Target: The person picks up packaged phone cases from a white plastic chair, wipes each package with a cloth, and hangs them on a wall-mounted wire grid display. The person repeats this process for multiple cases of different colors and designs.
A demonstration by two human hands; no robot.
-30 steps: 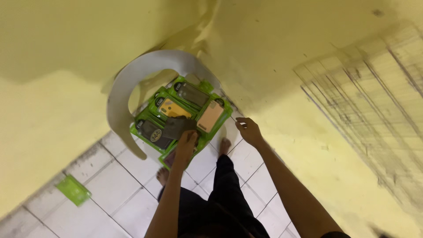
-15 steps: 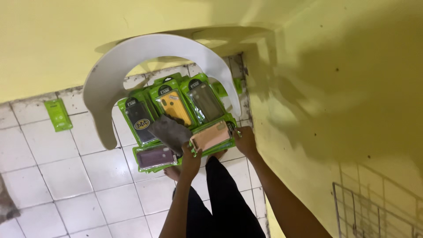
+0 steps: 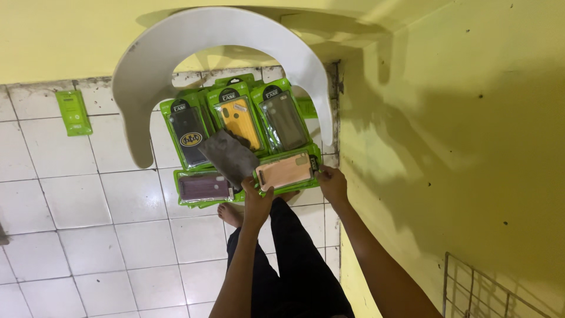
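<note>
Several green packaged phone cases lie spread on a white plastic chair (image 3: 176, 53) seen from above. My left hand (image 3: 257, 199) grips a grey cloth (image 3: 228, 155) that rests over the packs. My right hand (image 3: 333, 183) touches the right end of a pink case pack (image 3: 285, 171) lying crosswise at the front. Behind it sit a yellow case pack (image 3: 240, 119), a dark grey case pack (image 3: 283, 121) and a black case pack (image 3: 187, 134). A maroon case pack (image 3: 204, 188) lies at the front left.
White tiled floor (image 3: 76, 235) spreads to the left, with one loose green pack (image 3: 73, 112) lying on it. Yellow walls (image 3: 459, 147) close in behind and to the right. A wire rack (image 3: 488, 291) leans at the lower right. My legs and bare feet are below.
The view has tilted and closed in on the chair. My right hand has come down from the air onto the pink case pack; my left hand still has the grey cloth.
</note>
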